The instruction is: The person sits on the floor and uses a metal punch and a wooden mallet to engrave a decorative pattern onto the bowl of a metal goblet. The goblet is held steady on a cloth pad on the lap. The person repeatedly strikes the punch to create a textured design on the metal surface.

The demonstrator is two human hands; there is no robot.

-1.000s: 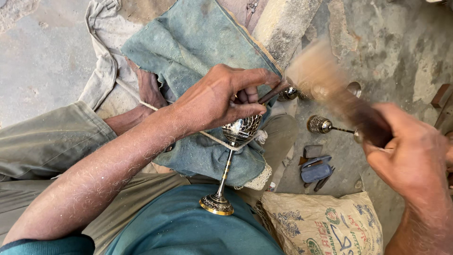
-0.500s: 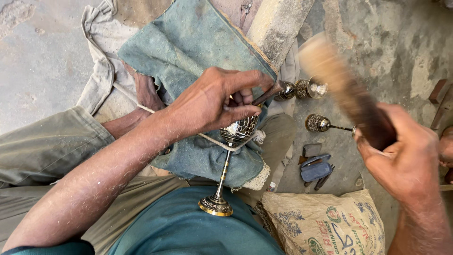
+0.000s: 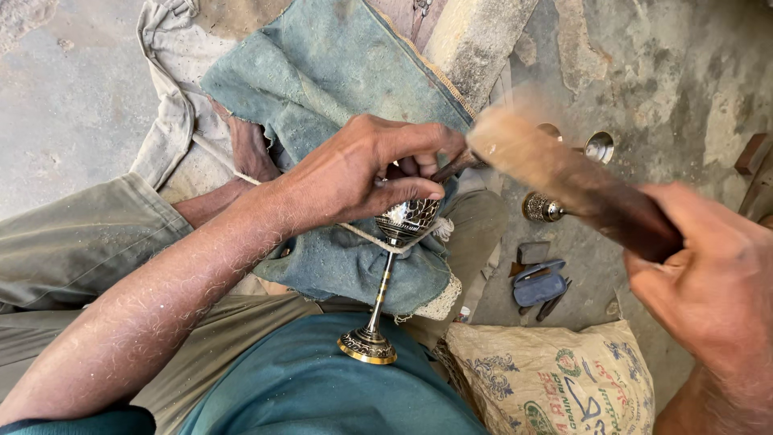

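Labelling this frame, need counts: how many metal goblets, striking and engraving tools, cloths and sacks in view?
Metal goblets: 3: one under the left hand at, two on the ground
Wooden mallet: 1, in the right hand
Chisel: 1
Blue cloth: 1
Printed sack: 1
Total: 7

Left hand (image 3: 362, 173) curled, fingers pinched, forearm reaching forward, right hand (image 3: 713, 282) apparently fisted, motion-blurred
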